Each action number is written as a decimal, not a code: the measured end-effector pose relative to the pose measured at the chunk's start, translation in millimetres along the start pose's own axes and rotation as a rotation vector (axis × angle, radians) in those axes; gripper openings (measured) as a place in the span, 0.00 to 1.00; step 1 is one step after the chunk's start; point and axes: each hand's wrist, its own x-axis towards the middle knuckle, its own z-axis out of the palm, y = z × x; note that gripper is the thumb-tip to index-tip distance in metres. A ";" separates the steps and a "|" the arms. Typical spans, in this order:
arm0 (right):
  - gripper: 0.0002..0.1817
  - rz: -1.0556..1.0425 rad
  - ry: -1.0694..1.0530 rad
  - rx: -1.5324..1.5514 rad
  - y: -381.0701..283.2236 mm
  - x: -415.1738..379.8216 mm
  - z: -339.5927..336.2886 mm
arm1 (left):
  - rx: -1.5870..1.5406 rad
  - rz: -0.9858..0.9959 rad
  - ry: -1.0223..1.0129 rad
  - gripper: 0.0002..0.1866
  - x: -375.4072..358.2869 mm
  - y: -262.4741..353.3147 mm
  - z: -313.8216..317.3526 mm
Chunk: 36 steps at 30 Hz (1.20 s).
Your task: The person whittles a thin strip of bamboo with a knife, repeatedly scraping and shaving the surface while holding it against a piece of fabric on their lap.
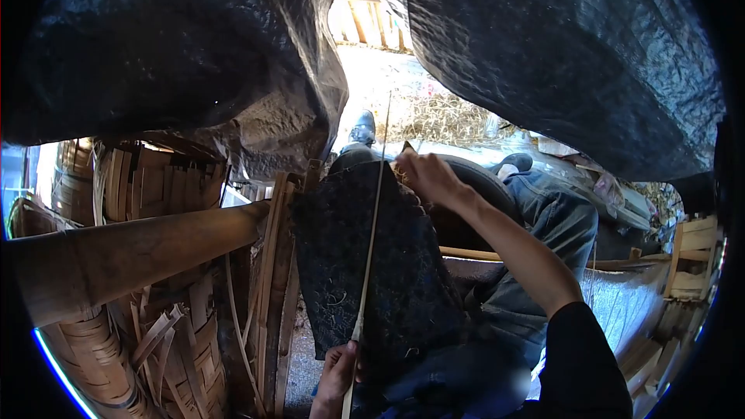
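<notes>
A thin bamboo strip (371, 248) runs up from the bottom of the view across a dark cloth (365, 264) spread over my lap. My left hand (338, 376) grips the strip's lower end near the bottom edge. My right hand (428, 177) is closed on the strip's upper part, at the top of the cloth near my knee; a small dark point that may be a blade tip shows above its fingers. My legs in dark trousers (543, 225) stretch away, with shoes (362, 128) on sunlit ground.
A thick bamboo pole (132, 252) lies across the left side. Woven bamboo baskets (163, 357) and loose splints (268, 287) crowd below it. A black tarp (543, 46) hangs overhead. A wooden frame (691, 260) stands at the right edge.
</notes>
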 end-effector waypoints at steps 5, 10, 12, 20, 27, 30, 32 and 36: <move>0.20 -0.041 -0.164 -0.004 -32.3 -4.8 -17.3 | -0.080 -0.046 -0.024 0.25 -1.0 0.5 -5.1; 0.17 -0.368 -0.130 0.050 -29.2 -66.4 -14.1 | -0.056 -0.085 -0.027 0.25 3.7 -25.8 -18.9; 0.17 -0.495 -0.195 0.023 -18.8 -68.6 -17.0 | -0.029 -0.101 -0.013 0.25 -5.0 -19.2 -16.0; 0.17 -0.400 -0.164 -0.021 25.9 17.3 -12.5 | 0.074 -0.130 0.237 0.16 -17.9 -6.4 11.5; 0.30 0.279 -0.041 -0.255 98.7 114.5 -22.5 | 0.140 -0.139 0.202 0.17 -15.5 4.7 19.8; 0.30 0.278 0.257 0.113 54.8 87.4 -43.6 | 0.291 -0.071 0.263 0.23 -10.6 25.6 37.6; 0.29 0.224 0.191 0.175 15.9 35.1 -58.0 | 0.394 -0.080 0.302 0.22 -9.3 44.3 57.6; 0.21 0.049 -0.142 0.123 -49.3 -80.5 -68.9 | 0.595 -0.036 0.341 0.22 -5.3 52.3 72.3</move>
